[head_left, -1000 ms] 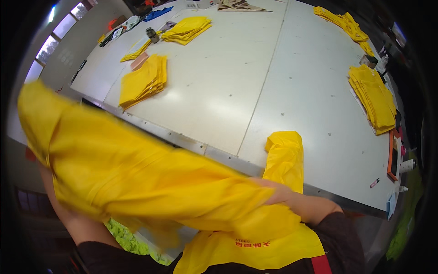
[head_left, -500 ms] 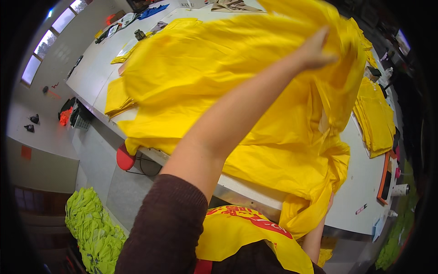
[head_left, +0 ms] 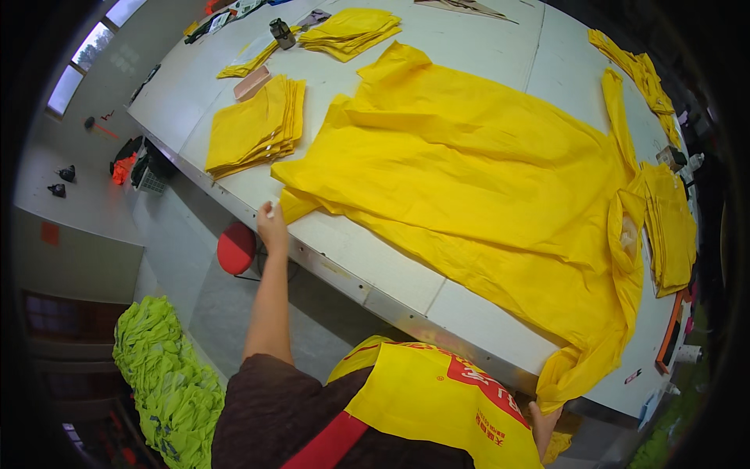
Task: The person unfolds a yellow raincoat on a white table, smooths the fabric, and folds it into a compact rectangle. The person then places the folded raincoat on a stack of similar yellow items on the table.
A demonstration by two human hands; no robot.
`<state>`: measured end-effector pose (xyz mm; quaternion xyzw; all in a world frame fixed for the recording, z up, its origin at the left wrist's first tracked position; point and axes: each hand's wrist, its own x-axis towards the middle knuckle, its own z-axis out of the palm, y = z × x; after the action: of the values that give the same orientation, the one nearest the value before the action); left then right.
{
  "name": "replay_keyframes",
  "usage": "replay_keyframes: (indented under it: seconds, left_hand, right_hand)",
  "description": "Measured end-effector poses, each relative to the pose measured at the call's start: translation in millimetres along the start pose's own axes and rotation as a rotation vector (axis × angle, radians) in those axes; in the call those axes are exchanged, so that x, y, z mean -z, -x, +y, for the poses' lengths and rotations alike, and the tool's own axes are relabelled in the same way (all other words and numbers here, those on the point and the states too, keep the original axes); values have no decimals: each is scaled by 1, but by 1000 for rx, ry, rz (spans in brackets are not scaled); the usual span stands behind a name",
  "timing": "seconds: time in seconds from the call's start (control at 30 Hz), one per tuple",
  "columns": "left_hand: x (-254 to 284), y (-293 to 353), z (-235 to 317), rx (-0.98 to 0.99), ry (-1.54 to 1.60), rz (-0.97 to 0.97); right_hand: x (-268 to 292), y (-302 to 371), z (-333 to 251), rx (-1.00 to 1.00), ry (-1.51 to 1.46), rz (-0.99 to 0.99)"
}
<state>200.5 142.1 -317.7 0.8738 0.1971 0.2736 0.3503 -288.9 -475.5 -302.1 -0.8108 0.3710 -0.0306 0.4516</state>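
Note:
A large yellow long-sleeved coat [head_left: 469, 172], raincoat-like, lies spread over the white table, its body toward the left and its collar end at the right. At the table's near left edge, my left hand [head_left: 273, 228] is closed on the lower corner of its hem. My right hand [head_left: 544, 426], low at the near right, grips the end of the near sleeve [head_left: 582, 371], which hangs over the edge. The far sleeve stretches away along the right side. Part of my right hand is hidden by the sleeve and my yellow apron [head_left: 437, 399].
Folded yellow stacks lie left [head_left: 258, 125], at the back [head_left: 351, 31] and right [head_left: 670, 227] on the white table [head_left: 406, 273]. A dark bottle [head_left: 282, 34] stands at the back. Below the near edge are a red stool [head_left: 236, 248] and a lime-green fabric heap [head_left: 168, 383].
My left hand has come from the far right down to the near left edge. The lifted, billowing coat now lies flatter. My right hand stays at the near sleeve.

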Motion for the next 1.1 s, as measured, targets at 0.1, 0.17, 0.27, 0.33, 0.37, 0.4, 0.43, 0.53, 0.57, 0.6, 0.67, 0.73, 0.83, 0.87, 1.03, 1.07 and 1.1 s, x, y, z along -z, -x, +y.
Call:
replay_keyframes:
  seconds: [0.1, 0.17, 0.27, 0.33, 0.37, 0.4, 0.43, 0.53, 0.57, 0.6, 0.67, 0.73, 0.83, 0.87, 1.03, 1.07, 1.1]
  left_hand:
    - [-5, -53, 14, 283, 199, -236]
    - [-3, -76, 38, 385, 264, -539]
    - [-17, -106, 28, 279, 127, -1009]
    - [-26, -127, 37, 77, 6, -913]
    - [-38, -140, 46, -45, -40, -829]
    - [-50, -163, 51, -223, -113, -689]
    - [-63, -191, 55, -386, -185, -536]
    - [-87, -252, 158, -554, -56, -213]
    - [-78, -261, 217, -617, 1, -202]
    - [-56, -266, 269, -595, -118, -88]
    - [-13, -291, 327, -752, -114, -143]
    - [45, -262, 375, -588, -48, -357]
    - [70, -280, 348, -579, -496, -568]
    - [71, -278, 327, -529, -671, -574]
    - [24, -235, 94, -373, -872, -666]
    - [17, -206, 73, -347, -775, -602]
    - [7, -182, 45, -253, -622, -531]
  right_hand:
    - [-26, -2, -8, -115, -32, 241]
    - [-5, -19, 4, -77, -108, 222]
    - [29, -45, -68, -242, -797, 385]
    - [67, -60, -152, -226, -1128, 172]
    - [126, -81, -124, -36, -999, 37]
    - [159, -98, -136, 33, -854, 107]
    - [181, -112, -161, 79, -770, 198]
    - [230, -130, -192, 148, -645, 359]
    - [241, -127, -196, 147, -611, 396]
    - [247, -127, -192, 145, -592, 410]
    - [256, -121, -176, 108, -548, 409]
    - [259, -100, -141, 27, -510, 381]
    - [253, -58, -75, -178, -491, 213]
    - [247, -47, -51, -269, -512, 125]
    - [167, -13, -13, -495, 54, -189]
    - [156, -8, -10, -458, 116, -231]
    - [150, -9, 5, -514, 78, -245]
